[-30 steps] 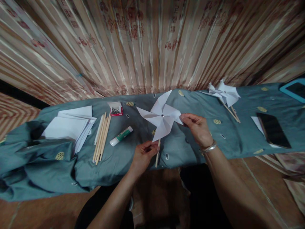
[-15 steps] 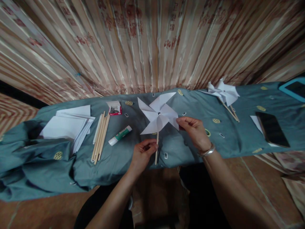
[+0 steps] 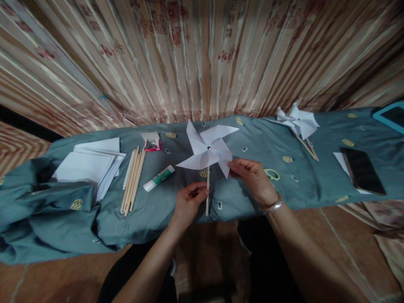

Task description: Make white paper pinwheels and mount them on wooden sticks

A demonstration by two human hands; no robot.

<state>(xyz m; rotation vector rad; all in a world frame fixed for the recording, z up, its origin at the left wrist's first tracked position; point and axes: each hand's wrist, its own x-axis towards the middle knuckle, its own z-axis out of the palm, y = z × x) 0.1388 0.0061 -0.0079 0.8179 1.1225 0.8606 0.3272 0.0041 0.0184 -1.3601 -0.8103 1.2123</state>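
A white paper pinwheel (image 3: 206,147) with a silvery pin at its centre is held above the cloth. My left hand (image 3: 192,201) pinches its wooden stick between thumb and fingers, below the blades. At the lower right blade, my right hand (image 3: 252,176) has thumb and fingertips closed on the paper edge. A pale green loop (image 3: 272,174), like a scissors handle, shows beside my right hand; the rest of it is hidden. To the left of the pinwheel lies a green and white glue stick (image 3: 158,178).
On the blue-green cloth (image 3: 240,202) at left are white paper sheets (image 3: 85,166), several wooden sticks (image 3: 134,181) and a small red box (image 3: 152,145) of pins. Finished-looking pinwheels (image 3: 298,120), a dark phone (image 3: 362,170) and a blue-framed device (image 3: 391,116) lie at right. A curtain (image 3: 189,63) hangs behind.
The pinwheel's blades have turned on the pin. My right hand has moved slightly left and down along with a blade, uncovering more of the green loop. The left hand stays on the stick.
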